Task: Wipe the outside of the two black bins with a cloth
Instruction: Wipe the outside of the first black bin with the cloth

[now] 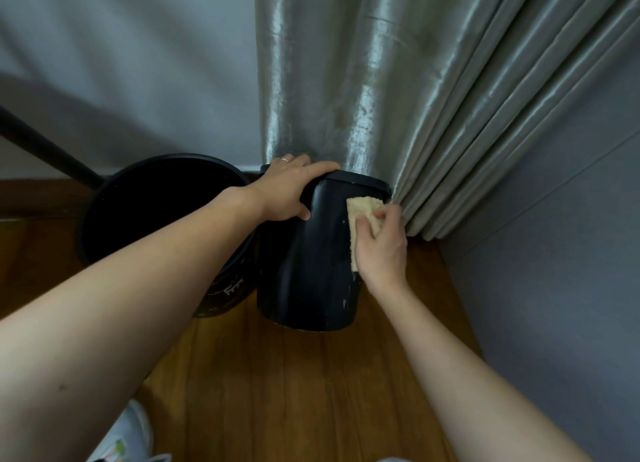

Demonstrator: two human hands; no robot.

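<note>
Bins, 2 of them and both black, stand side by side on a brown wood-plank floor (284, 385), touching or nearly so. Taking the lidded bin (311, 260) as the landmark: it is a smooth, glossy cylinder with its long axis near vertical, its top tipped slightly away from the camera, and pale scuff marks near its base. To its left is the open bin (156, 212), wider and round, its dark mouth facing up and white streaks low on its side. Behind the lidded bin hangs a shiny grey-green curtain (381, 80) in long folds, reaching the floor.

A left hand (287, 191) grips the lidded bin's top edge, fingers curled over the lid, thumb down the side, a ring on 1 finger. A right hand (381, 246) grips a beige, nubbly cloth (360, 215) and presses it against the bin's upper right side. Below the bin, a pale shoe (128, 437) shows at the frame's bottom edge.
</note>
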